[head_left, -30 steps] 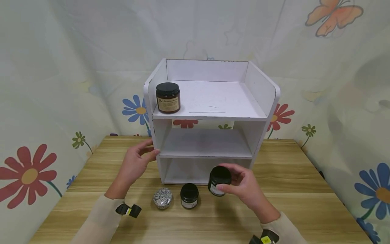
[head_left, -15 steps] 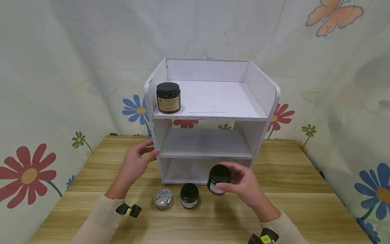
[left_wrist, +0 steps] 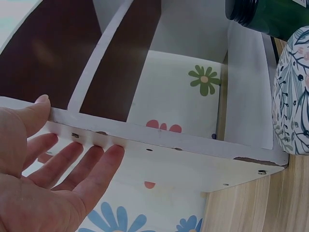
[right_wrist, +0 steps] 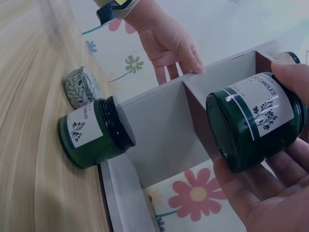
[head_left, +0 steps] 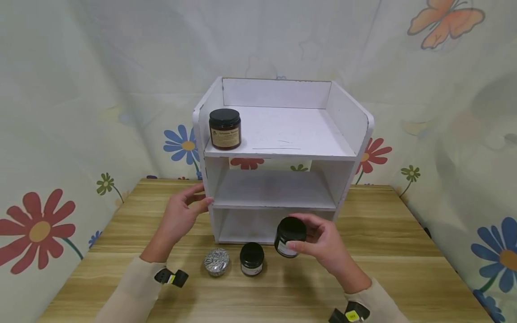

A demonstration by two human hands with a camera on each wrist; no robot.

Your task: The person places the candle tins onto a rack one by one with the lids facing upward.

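My right hand point(head_left: 325, 242) grips a green glass candle jar point(right_wrist: 251, 121) with a black lid, thumb on one side and fingers on the other. In the head view this jar is in front of the shelf's lowest compartment at the right; in the right wrist view its white label shows a plant print. My left hand point(head_left: 181, 219) holds the left side panel of a white three-tier shelf point(head_left: 274, 190), thumb at the front edge and fingertips against the outer face point(left_wrist: 111, 154). A matching candle jar point(head_left: 251, 259) and a small round leaf-patterned tin point(head_left: 216, 262) stand before the shelf.
An amber jar point(head_left: 225, 130) with a black lid and cream label stands at the left of the shelf's top tier. The shelf stands on a wood-grain table point(head_left: 387, 269). A flower-printed curtain point(head_left: 101, 89) surrounds the table's back and sides.
My right hand has lifted the candle jar very slightly. The left hand stays at the shelf's side, and the head view has shifted a little.
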